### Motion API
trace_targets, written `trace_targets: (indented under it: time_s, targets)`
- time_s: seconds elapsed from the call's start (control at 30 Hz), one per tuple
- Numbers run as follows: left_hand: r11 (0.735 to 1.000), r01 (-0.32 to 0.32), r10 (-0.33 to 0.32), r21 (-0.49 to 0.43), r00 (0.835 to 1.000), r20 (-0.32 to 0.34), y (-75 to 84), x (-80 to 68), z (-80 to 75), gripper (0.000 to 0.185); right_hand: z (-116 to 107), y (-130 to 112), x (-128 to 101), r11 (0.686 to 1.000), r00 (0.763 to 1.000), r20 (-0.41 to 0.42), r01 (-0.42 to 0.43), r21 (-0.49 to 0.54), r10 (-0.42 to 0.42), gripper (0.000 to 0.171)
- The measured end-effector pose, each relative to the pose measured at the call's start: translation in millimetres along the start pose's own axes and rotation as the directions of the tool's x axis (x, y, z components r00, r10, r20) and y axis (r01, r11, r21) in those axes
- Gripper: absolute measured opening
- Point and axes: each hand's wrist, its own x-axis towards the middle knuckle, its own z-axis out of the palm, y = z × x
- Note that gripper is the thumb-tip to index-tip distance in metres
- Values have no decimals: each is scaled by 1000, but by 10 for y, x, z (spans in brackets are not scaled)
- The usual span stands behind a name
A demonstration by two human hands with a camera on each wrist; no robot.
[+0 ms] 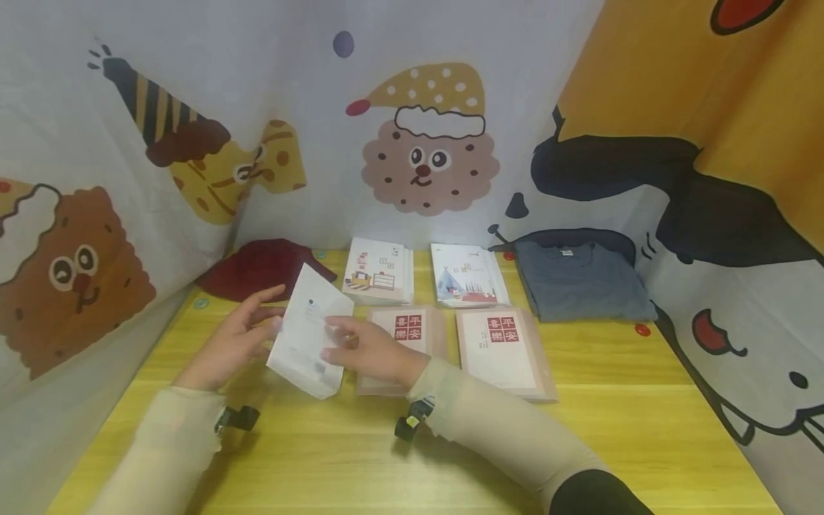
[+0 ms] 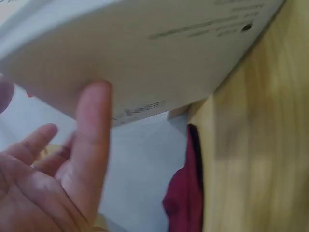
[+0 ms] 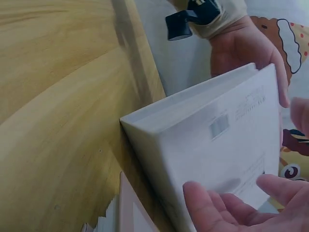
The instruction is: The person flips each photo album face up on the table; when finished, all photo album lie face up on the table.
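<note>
Above the table's (image 1: 579, 400) left half, we hold a white packet (image 1: 307, 340) tilted off the surface, between both hands. Left hand (image 1: 228, 342): fingers straight, fingertips touching the packet's left edge. Right hand (image 1: 373, 352): fingers and thumb pinching its right side. Behind sit 4 card stacks (image 1: 378, 272) in 2 rows; a maroon cloth (image 1: 257, 266) lies at the far left corner and a grey shirt (image 1: 579, 280) at the far right.

Small print on the white book (image 1: 310, 332) is too small to read in the head view and blurred in both wrist views. Left hand (image 1: 232, 342) fingertips are hidden behind it. Book edges run off the left wrist frame's top. The right hand (image 3: 236, 205) is cut off at the right wrist frame's bottom. The pink card pack (image 1: 400, 343) is partly covered by that hand.
</note>
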Motion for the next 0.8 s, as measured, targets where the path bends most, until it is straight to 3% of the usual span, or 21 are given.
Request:
trace_targets:
  time_s: [0.17,0.27,0.37,0.57,0.8]
  targets:
    - [994,-29,37,-101,997,74,-159,62,55,62,18,0,-13,985,999,10,35,172,-37,73]
    - [995,24,-10,-98,990,139,-250,96,96,72,37,2,-10,964,999,-3,40,263,-41,79]
    - [996,85,-82,-11,983,162,-316,102,122,80,43,3,-12,951,999,-25,43,306,-37,86]
    - [965,166,-197,205,970,143,-369,77,112,89,39,-24,-25,962,998,-64,28,272,-11,107]
    - [954,168,-211,250,965,155,-333,51,99,84,43,-69,-40,990,989,-124,-63,126,78,123]
